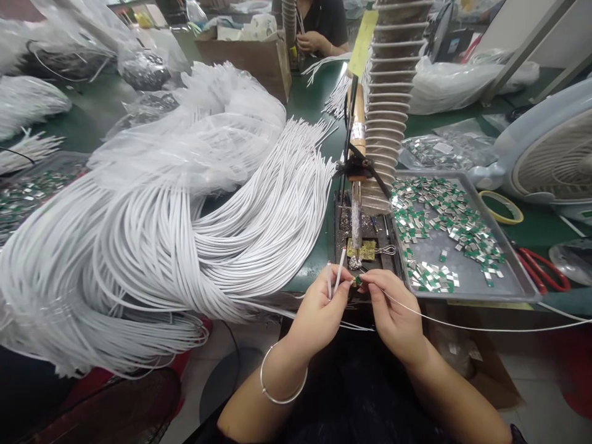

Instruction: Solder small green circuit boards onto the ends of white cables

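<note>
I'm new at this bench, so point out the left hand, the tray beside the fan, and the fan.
Left hand (320, 310): head view, back of hand.
Tray (470, 280): head view, bare floor.
Fan (559, 148): head view, grille.

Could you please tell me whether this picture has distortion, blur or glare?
Head view: the fan at the right edge looks stretched; a bag at the left edge looks soft; the plastic over the white cables catches pale light; left hand and right hand look fairly clear; the clothing is nearly black.

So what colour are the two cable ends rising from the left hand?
Mostly white; the two cable ends show best in the head view.
</note>
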A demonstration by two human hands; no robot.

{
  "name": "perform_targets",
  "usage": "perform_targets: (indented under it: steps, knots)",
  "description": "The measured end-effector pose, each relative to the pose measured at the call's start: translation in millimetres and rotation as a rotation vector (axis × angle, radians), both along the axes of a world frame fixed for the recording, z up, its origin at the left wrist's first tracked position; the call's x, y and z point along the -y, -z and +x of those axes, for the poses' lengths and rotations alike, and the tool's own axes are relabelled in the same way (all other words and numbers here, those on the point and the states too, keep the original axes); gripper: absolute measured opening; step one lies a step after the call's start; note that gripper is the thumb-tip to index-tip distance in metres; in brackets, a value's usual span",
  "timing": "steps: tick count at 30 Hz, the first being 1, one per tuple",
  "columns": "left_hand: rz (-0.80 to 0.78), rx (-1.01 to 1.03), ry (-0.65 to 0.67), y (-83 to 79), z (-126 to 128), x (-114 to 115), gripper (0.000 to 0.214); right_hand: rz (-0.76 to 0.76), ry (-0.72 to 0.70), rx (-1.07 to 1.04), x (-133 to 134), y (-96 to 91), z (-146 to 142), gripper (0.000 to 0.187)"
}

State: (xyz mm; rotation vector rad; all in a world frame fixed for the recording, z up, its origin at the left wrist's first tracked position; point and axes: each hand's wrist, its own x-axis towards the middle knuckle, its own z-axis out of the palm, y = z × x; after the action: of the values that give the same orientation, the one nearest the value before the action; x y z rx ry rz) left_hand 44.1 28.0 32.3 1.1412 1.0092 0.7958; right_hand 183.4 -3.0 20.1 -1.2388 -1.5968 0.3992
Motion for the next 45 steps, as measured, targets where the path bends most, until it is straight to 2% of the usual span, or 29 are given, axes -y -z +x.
perform_targets:
  steps: [3,7,20,29,45]
  knots:
    - [-0.044,-0.019,-0.043,1.0,1,0,0.014,-0.009,-0.005,0.016,0,1.6,0,0.025]
    - [-0.079,-0.031,-0.020,0.2,2,0,0.017,0.015,-0.014,0.047,0,4.6,0,0.027]
    - [-0.107,0.064,-0.081,7.0,0,1,0.022,0.069,-0.026,0.074,1,2.2,-4,0.029]
    - [-0.125,0.150,-0.074,-1.4,3,0,0.020,0.090,0.081,-0.001,1,-2.2,-5,0.025]
    - [-0.078,0.166,-0.149,-13.0,10,-9,0.021,0.159,0.088,-0.003,-8,-9.7,-5,0.025]
